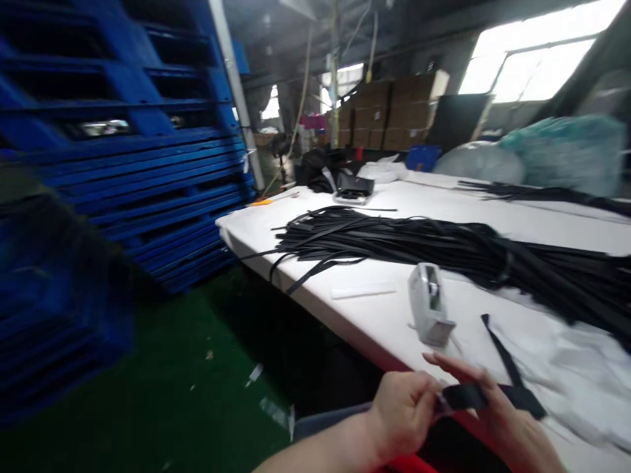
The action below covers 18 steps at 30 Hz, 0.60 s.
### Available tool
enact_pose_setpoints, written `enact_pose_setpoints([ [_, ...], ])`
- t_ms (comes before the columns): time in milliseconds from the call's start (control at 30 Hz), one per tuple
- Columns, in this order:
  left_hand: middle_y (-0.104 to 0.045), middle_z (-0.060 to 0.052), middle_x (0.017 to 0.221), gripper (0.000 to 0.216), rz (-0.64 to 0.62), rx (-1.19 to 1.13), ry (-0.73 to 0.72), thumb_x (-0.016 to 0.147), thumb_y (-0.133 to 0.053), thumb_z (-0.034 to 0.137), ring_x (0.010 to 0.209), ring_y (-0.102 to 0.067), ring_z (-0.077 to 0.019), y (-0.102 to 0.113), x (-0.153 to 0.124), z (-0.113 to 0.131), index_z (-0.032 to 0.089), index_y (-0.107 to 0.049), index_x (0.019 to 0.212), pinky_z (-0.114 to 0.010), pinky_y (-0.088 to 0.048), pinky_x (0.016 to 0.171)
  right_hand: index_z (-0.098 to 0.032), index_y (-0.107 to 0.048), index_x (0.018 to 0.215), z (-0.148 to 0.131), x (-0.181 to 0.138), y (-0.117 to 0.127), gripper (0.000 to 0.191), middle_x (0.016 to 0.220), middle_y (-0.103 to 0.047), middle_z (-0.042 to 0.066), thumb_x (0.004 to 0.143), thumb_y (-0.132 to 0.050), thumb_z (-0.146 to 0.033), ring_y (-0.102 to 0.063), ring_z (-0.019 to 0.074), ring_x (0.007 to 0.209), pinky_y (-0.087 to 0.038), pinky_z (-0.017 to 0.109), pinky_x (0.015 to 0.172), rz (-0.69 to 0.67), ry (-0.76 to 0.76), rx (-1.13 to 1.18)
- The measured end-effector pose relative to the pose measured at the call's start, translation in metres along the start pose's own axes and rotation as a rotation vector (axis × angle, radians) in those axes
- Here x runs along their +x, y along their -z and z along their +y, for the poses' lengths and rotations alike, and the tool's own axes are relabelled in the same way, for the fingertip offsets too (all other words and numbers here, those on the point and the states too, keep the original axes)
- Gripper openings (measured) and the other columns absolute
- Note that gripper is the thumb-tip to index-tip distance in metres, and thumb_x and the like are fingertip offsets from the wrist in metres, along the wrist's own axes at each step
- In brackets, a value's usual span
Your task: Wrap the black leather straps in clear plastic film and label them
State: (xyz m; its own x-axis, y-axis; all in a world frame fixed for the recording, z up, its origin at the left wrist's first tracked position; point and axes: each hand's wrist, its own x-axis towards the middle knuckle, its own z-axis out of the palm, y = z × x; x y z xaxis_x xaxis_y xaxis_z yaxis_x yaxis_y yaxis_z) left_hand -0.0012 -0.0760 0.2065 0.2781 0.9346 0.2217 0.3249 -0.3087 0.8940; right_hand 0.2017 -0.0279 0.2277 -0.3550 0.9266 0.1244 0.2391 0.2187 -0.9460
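Note:
Close to the table's near edge, my left hand (404, 410) is closed in a pinch on the end of a black strap (466, 397). The strap runs across to my right hand (513, 427), whose fingers are partly stretched with the strap passing between them. Past that hand, more of the black strap lies over the table. Just beyond my hands stands a small white device (428, 305) with an opening in its top. A large bundle of long black straps (394, 238) lies across the table behind it.
A white strip (363, 290) lies on the white table (305, 315). Clear plastic (582, 374) covers the right side, and a black case (353, 186) sits at the far end. Blue pallets (148, 177) are stacked to the left, beyond the green floor (197, 381). Cartons (374, 115) stand behind.

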Motion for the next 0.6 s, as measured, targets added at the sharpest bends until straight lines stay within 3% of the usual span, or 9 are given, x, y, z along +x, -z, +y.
enact_pose_setpoints([
  [100,-0.054,0.000,0.056,0.051,-0.004,-0.020,0.044,0.101,-0.029,0.043,0.052,-0.049,-0.0099,0.011,0.007,0.001,0.018,-0.055,0.065,-0.021,-0.034,0.052,-0.028,-0.074,0.108,-0.022,0.004,0.029,0.035,0.118,-0.070,0.008,0.094,-0.052,-0.052,-0.059,0.0317,0.118,-0.047,0.045,0.104,0.136,0.007,-0.094],
  [167,-0.052,0.001,0.054,0.052,-0.047,-0.019,0.047,0.101,-0.031,0.045,0.052,-0.048,-0.0102,0.018,0.017,0.009,0.018,-0.054,0.064,-0.022,-0.033,0.051,-0.026,-0.077,0.100,-0.040,0.006,0.034,0.043,0.113,-0.072,0.008,0.093,-0.048,-0.058,-0.061,0.0328,0.115,-0.046,0.048,0.105,0.186,0.053,-0.111],
  [267,-0.051,0.001,0.054,0.051,-0.081,-0.022,0.002,0.101,-0.032,0.045,0.053,-0.046,-0.0109,0.023,0.037,0.031,0.018,-0.051,0.063,-0.022,-0.032,0.052,-0.023,-0.077,0.100,-0.064,0.011,0.023,0.050,0.111,-0.073,0.009,0.095,-0.042,-0.060,-0.063,0.0306,0.111,-0.046,0.048,0.104,0.116,0.093,-0.092],
  [333,-0.054,0.000,0.059,0.049,-0.056,-0.024,-0.062,0.101,-0.031,0.046,0.057,-0.047,-0.0116,0.022,0.051,0.046,0.019,-0.052,0.066,-0.023,-0.034,0.056,-0.024,-0.075,0.109,-0.075,0.016,0.012,0.049,0.115,-0.072,0.009,0.095,-0.043,-0.058,-0.063,0.0293,0.113,-0.045,0.047,0.105,0.023,0.073,-0.067],
  [400,-0.057,-0.002,0.065,0.048,-0.010,-0.027,-0.119,0.101,-0.030,0.046,0.060,-0.048,-0.0124,0.020,0.062,0.056,0.018,-0.053,0.070,-0.024,-0.036,0.058,-0.023,-0.074,0.113,-0.081,0.024,0.009,0.050,0.116,-0.072,0.009,0.093,-0.048,-0.061,-0.063,0.0296,0.113,-0.045,0.048,0.104,0.016,0.059,-0.006],
  [600,-0.044,0.003,0.051,0.050,0.034,-0.039,-0.128,0.100,-0.029,0.052,0.049,-0.041,-0.0111,0.021,0.090,0.068,0.020,-0.044,0.064,-0.025,-0.028,0.050,-0.016,-0.079,0.091,-0.109,0.052,0.049,0.063,0.098,-0.077,0.015,0.079,-0.057,-0.074,-0.070,0.0330,0.101,-0.045,0.053,0.104,0.452,0.054,0.398],
])
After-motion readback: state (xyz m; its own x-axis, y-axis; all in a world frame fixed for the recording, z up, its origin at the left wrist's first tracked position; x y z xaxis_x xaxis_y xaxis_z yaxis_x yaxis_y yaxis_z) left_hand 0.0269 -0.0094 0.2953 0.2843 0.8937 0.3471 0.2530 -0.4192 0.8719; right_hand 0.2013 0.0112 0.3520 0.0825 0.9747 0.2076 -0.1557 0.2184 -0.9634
